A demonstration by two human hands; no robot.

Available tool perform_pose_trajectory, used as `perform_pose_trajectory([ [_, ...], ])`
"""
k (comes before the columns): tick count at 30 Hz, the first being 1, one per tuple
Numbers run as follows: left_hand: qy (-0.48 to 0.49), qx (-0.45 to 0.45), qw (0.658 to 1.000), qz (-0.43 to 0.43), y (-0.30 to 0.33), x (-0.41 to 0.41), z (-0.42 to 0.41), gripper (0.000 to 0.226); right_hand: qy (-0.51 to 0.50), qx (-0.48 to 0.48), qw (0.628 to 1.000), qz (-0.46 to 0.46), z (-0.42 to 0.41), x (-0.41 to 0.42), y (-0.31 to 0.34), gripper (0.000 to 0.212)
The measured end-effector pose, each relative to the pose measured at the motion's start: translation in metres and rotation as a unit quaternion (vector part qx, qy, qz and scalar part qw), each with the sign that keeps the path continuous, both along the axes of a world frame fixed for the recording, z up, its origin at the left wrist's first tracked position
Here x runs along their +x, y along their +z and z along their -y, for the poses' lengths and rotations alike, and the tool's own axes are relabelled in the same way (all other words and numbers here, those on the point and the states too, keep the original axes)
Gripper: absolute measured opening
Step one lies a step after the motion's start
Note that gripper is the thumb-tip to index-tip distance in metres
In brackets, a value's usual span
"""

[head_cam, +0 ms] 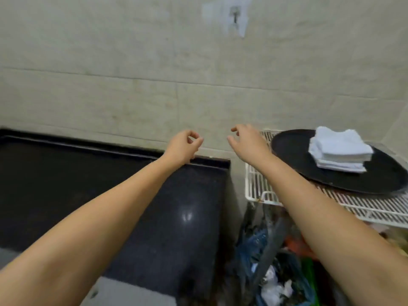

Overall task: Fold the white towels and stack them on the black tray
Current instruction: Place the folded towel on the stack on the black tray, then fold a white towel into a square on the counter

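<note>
White towels sit folded in a neat stack on the black tray, toward its far right side — the tray itself rests on a white wire rack against the tiled wall. Both arms reach forward above the dark counter. The left hand has its fingers curled, thumb and forefinger tips meeting, holding nothing. The right hand hangs just left of the tray with fingers loosely bent and apart — also empty. Bags and clutter lie below the rack.
</note>
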State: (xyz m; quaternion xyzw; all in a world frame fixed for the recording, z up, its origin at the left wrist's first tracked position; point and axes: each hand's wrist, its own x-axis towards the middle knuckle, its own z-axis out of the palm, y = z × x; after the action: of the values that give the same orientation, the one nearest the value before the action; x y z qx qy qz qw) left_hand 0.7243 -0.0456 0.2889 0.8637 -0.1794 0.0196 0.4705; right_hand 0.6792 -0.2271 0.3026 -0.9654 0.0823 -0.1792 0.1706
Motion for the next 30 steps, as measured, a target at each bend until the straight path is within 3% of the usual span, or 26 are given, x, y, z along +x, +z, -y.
perform_pose_trajectory([
  [5, 0.131, 0.113, 0.984, 0.033, -0.019, -0.022, -0.2, 0.02, 0.144, -0.04, 0.988, -0.041, -0.191, 0.019, -0.037, 0.038],
  [13, 0.319, 0.168, 0.93, -0.075, -0.085, -0.073, -0.45, 0.021, 0.362, -0.123, 0.916, -0.12, -0.448, 0.037, -0.099, 0.034],
  [20, 0.396, 0.196, 0.884, -0.151, -0.112, -0.075, -0.597, 0.023, 0.455, -0.168, 0.857, -0.171, -0.607, 0.081, -0.141, 0.032],
  [30, 0.451, 0.227, 0.842, -0.19, -0.114, 0.024, -0.748, 0.026, 0.536, -0.176, 0.805, -0.187, -0.803, 0.208, -0.139, 0.031],
])
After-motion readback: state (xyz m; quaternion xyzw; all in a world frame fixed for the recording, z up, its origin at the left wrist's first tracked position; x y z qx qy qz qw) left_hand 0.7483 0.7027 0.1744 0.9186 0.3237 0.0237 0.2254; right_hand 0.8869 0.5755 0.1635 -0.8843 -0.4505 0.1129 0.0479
